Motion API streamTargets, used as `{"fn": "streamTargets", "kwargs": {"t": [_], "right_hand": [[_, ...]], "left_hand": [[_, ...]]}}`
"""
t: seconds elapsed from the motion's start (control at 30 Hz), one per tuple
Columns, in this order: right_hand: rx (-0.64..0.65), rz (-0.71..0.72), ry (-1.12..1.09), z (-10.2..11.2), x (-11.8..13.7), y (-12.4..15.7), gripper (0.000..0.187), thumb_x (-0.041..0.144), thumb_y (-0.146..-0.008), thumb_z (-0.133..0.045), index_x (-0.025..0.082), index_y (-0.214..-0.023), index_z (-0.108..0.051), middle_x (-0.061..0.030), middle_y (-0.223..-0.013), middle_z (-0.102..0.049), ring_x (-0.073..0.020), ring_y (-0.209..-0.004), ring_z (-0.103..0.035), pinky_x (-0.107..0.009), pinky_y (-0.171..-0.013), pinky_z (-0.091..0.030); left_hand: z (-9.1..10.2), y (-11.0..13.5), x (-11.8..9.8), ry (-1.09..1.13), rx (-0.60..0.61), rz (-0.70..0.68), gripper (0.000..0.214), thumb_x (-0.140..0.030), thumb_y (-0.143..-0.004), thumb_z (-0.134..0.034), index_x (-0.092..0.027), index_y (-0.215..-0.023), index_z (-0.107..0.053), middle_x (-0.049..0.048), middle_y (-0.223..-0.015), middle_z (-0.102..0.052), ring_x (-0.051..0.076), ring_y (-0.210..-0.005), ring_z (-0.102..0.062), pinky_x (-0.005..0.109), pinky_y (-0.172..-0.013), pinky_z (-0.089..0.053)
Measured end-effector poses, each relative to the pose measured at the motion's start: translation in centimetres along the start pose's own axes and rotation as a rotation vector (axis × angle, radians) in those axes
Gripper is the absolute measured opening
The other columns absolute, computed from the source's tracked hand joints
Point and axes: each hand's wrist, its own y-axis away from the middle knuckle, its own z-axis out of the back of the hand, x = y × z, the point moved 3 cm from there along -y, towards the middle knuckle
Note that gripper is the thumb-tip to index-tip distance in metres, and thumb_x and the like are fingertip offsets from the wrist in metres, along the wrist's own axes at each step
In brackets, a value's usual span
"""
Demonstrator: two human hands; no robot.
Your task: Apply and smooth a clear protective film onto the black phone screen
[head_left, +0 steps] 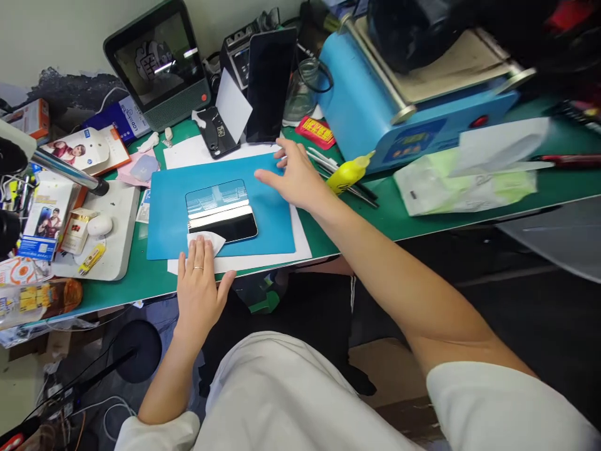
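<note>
A dark phone [224, 213] lies on a blue mat [164, 213], its far half under a clear protector film and a white strip across its middle. My left hand [200, 282] rests flat and open at the mat's near edge, fingertips pressing a white wipe [210, 239] beside the phone's near left corner. My right hand [293, 175] hovers over the mat's far right corner with fingers spread, holding nothing, close to some thin metal tools [323, 160] and a yellow glue bottle [350, 172].
A blue laminating machine [375, 113] stands at the back right, a dark monitor [157, 62] and an upright black phone [270, 84] behind the mat. White bags [460, 181] lie right. Boxes and a white tray [117, 250] crowd the left. The green desk's edge [154, 288] runs close.
</note>
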Motion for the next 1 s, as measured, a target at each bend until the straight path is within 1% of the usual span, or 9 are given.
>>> {"fn": "streamTargets", "kwargs": {"t": [0.07,0.13,0.23,0.33,0.47,0.57,0.7,0.83,1.0], "right_hand": [[-0.104,0.010,0.088,-0.7,-1.7,-2.3,0.088,0.066,-0.106,-0.056,0.032,-0.178,-0.020,-0.0246,-0.154,-0.050,-0.0501,-0.143,-0.058,-0.075,-0.105,-0.058],[-0.212,-0.012,0.195,-1.5,-3.3,-4.7,0.092,0.069,-0.105,-0.056,0.030,-0.178,-0.016,-0.0277,-0.158,-0.045,-0.0546,-0.154,-0.047,-0.082,-0.113,-0.050],[-0.268,-0.120,0.238,-2.6,-4.8,-7.5,0.088,0.072,-0.105,-0.053,0.023,-0.173,-0.027,-0.0307,-0.156,-0.046,-0.0570,-0.154,-0.047,-0.085,-0.115,-0.045],[-0.283,-0.203,0.231,-3.2,-5.2,-9.0,0.081,0.073,-0.106,-0.051,0.020,-0.165,-0.040,-0.0321,-0.156,-0.046,-0.0558,-0.154,-0.047,-0.080,-0.117,-0.044],[-0.317,-0.209,0.179,-2.9,-4.6,-9.3,0.069,0.073,-0.105,-0.053,0.022,-0.152,-0.052,-0.0305,-0.152,-0.052,-0.0550,-0.149,-0.051,-0.079,-0.117,-0.043],[-0.280,-0.250,0.257,-2.6,-4.0,-9.1,0.064,0.071,-0.107,-0.051,0.022,-0.148,-0.055,-0.0299,-0.153,-0.052,-0.0527,-0.150,-0.051,-0.075,-0.117,-0.045],[-0.260,-0.291,0.315,-2.4,-3.5,-9.0,0.063,0.068,-0.108,-0.052,0.018,-0.148,-0.055,-0.0306,-0.155,-0.049,-0.0501,-0.152,-0.049,-0.069,-0.119,-0.046],[-0.267,-0.271,0.319,-2.7,-4.1,-9.3,0.061,0.068,-0.109,-0.050,0.020,-0.146,-0.055,-0.0282,-0.152,-0.050,-0.0486,-0.150,-0.051,-0.068,-0.118,-0.048],[-0.361,-0.249,0.218,-3.2,-5.3,-9.9,0.057,0.070,-0.103,-0.063,0.021,-0.133,-0.060,-0.0229,-0.143,-0.056,-0.0447,-0.140,-0.059,-0.069,-0.117,-0.048]], "left_hand": [[-0.1,-0.2,0.0,0.006,-0.004,0.010,0.075,-0.058,-0.119,-0.034,-0.014,-0.180,-0.029,0.0219,-0.181,-0.040,0.038,-0.170,-0.039,0.063,-0.139,-0.032],[-0.1,-0.5,-0.1,0.010,-0.008,0.020,0.075,-0.058,-0.119,-0.033,-0.014,-0.180,-0.029,0.0216,-0.181,-0.041,0.038,-0.171,-0.038,0.062,-0.139,-0.032],[-0.1,-0.7,-0.1,0.011,-0.007,0.028,0.076,-0.058,-0.118,-0.034,-0.014,-0.180,-0.030,0.0218,-0.181,-0.041,0.038,-0.171,-0.038,0.062,-0.139,-0.032],[0.0,-0.8,-0.2,0.007,0.001,0.025,0.074,-0.055,-0.119,-0.035,-0.013,-0.179,-0.032,0.0221,-0.181,-0.040,0.038,-0.171,-0.038,0.062,-0.139,-0.033],[0.1,-0.7,-0.2,0.008,0.001,0.019,0.073,-0.055,-0.119,-0.035,-0.010,-0.176,-0.036,0.0232,-0.180,-0.042,0.039,-0.170,-0.039,0.063,-0.137,-0.035],[0.0,-0.7,-0.2,0.014,-0.004,0.014,0.074,-0.056,-0.119,-0.035,-0.009,-0.176,-0.036,0.0240,-0.181,-0.040,0.040,-0.170,-0.038,0.063,-0.137,-0.035],[-0.2,-0.6,-0.1,0.016,-0.009,0.016,0.074,-0.056,-0.119,-0.036,-0.012,-0.178,-0.032,0.0232,-0.181,-0.039,0.039,-0.171,-0.037,0.064,-0.138,-0.035],[-0.2,-0.6,-0.1,0.011,-0.001,0.018,0.073,-0.055,-0.119,-0.037,-0.011,-0.177,-0.035,0.0234,-0.181,-0.040,0.039,-0.171,-0.037,0.062,-0.137,-0.036],[-0.2,-0.6,-0.1,-0.001,-0.013,0.016,0.073,-0.056,-0.119,-0.035,-0.009,-0.175,-0.039,0.0227,-0.181,-0.040,0.039,-0.170,-0.039,0.061,-0.137,-0.037]]}}
